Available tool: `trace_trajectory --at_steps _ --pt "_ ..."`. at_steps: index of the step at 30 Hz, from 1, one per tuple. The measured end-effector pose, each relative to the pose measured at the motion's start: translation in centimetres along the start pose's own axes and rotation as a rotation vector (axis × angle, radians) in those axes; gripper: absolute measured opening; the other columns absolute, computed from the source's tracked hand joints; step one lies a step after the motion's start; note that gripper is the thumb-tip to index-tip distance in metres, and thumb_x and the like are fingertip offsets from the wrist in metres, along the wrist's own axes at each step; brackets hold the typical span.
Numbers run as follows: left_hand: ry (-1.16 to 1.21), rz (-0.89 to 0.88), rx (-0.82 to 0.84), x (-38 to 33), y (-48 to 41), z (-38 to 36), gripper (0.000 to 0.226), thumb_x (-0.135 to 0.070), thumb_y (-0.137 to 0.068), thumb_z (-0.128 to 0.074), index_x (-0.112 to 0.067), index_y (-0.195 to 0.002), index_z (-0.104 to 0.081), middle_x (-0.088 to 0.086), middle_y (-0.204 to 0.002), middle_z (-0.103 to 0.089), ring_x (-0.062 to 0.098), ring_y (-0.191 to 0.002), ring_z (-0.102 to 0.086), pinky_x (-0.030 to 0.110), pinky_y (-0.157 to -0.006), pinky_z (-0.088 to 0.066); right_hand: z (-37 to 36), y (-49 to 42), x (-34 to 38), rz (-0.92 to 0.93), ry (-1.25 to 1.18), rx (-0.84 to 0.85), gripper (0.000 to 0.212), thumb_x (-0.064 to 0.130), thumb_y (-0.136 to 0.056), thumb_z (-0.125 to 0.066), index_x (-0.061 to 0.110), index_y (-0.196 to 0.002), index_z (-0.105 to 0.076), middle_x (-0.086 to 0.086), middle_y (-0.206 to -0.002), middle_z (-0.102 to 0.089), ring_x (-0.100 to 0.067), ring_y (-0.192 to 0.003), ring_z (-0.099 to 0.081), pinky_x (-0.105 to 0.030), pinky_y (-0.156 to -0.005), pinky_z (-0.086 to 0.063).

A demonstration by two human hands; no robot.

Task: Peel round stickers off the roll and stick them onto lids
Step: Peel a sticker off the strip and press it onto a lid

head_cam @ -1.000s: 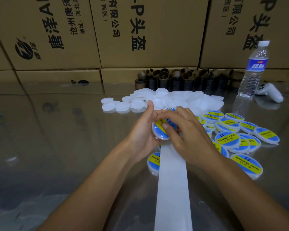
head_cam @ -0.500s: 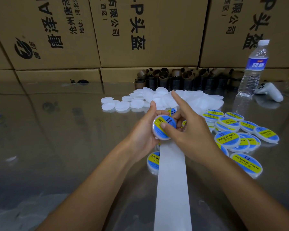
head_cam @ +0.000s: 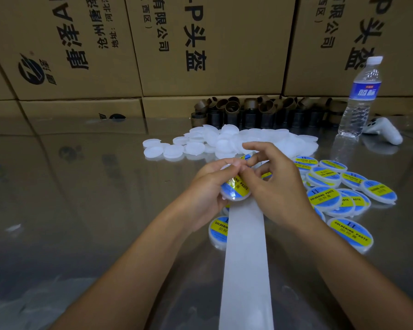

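Lid [head_cam: 234, 198], gripped by left hand [head_cam: 206, 186], has turned; right hand [head_cam: 274, 186], fingers loosely spread, now thumbs sticker [head_cam: 240, 185] at far edge; sticking looks nearly done.

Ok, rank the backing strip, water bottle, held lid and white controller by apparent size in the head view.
1. backing strip, nearest the camera
2. water bottle
3. held lid and white controller: these look alike; the lid is nearer and partly hidden, so left unranked.
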State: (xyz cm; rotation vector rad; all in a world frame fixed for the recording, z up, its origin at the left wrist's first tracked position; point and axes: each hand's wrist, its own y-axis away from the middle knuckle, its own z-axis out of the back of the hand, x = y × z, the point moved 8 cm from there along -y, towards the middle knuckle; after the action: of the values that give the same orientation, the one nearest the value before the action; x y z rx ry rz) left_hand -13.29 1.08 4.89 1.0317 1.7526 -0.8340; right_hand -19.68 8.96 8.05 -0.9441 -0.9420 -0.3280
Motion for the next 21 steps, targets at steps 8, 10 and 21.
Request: trace_trajectory --at_steps 8,10,21 --pt "-0.010 -0.121 -0.083 -1.0 -0.2 1.1 0.016 -0.015 -0.094 -0.049 -0.013 -0.089 -0.064 0.000 -0.078 -0.071 0.012 -0.072 -0.068 0.022 -0.065 -0.056 0.6 -0.2 -0.6 -0.038 -0.064 -0.085 0.018 0.020 -0.083 -0.070 0.028 -0.095 -0.060 0.004 -0.083 -0.058 0.001 -0.064 -0.050 -0.014 -0.059 -0.043" --pt "-0.016 -0.166 -0.087 -1.4 -0.3 1.3 0.012 -0.020 -0.088 -0.053 -0.014 -0.091 -0.063 -0.002 -0.079 -0.071 0.012 -0.074 -0.066 0.024 -0.069 -0.053 0.5 -0.2 -0.8 -0.082 -0.117 -0.073 0.011 0.025 -0.082 -0.070 0.023 -0.089 -0.061 0.007 -0.073 -0.059 0.001 -0.063 -0.052 -0.014 -0.061 -0.044" --pt "-0.219 -0.179 -0.166 -1.2 -0.3 1.8 0.025 -0.027 -0.095 -0.051 -0.007 -0.100 -0.065 0.015 -0.096 -0.069 0.024 -0.090 -0.064 0.041 -0.086 -0.050 0.0 -0.1 -0.5 -0.086 -0.159 -0.014 0.010 0.022 -0.087 -0.065 0.020 -0.077 -0.064 0.007 -0.057 -0.059 -0.002 -0.055 -0.053 -0.021 -0.057 -0.044"
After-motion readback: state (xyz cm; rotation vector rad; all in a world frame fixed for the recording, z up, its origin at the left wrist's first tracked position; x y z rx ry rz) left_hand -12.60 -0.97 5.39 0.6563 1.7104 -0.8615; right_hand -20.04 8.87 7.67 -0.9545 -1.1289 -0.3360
